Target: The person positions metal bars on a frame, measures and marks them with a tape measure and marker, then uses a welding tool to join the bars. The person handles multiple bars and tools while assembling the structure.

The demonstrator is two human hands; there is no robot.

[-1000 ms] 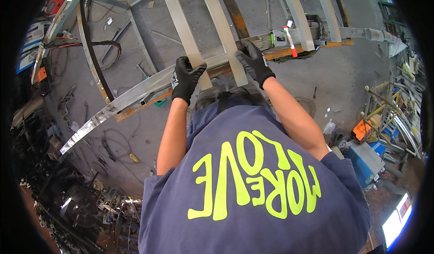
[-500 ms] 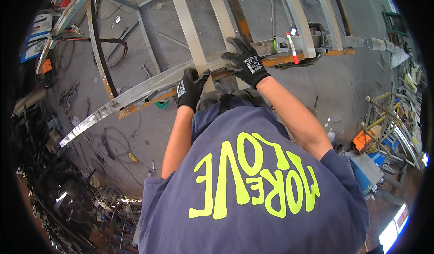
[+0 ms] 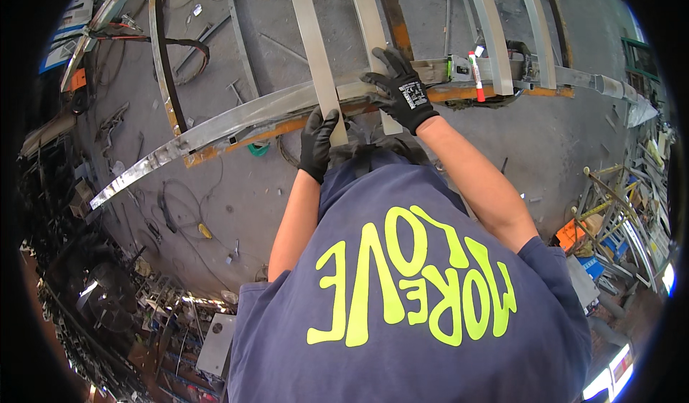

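The person wears a dark blue T-shirt (image 3: 402, 295) with big yellow-green letters and short sleeves. The left hand (image 3: 316, 142) and right hand (image 3: 400, 90) wear black gloves; the right glove has a white label.

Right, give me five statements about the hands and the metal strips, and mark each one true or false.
1. Both hands wear black gloves. True: the left hand and the right hand are both gloved.
2. The left hand holds the red-capped marker. False: the marker lies on the long curved bar, to the right of both hands.
3. The right hand rests on a flat metal strip where it crosses the curved bar. True: it lies over the strip at the crossing.
4. The left hand is at the lower end of another strip. True.
5. The strips are stacked in a box. False: they lie spread apart across the bar on the concrete floor.
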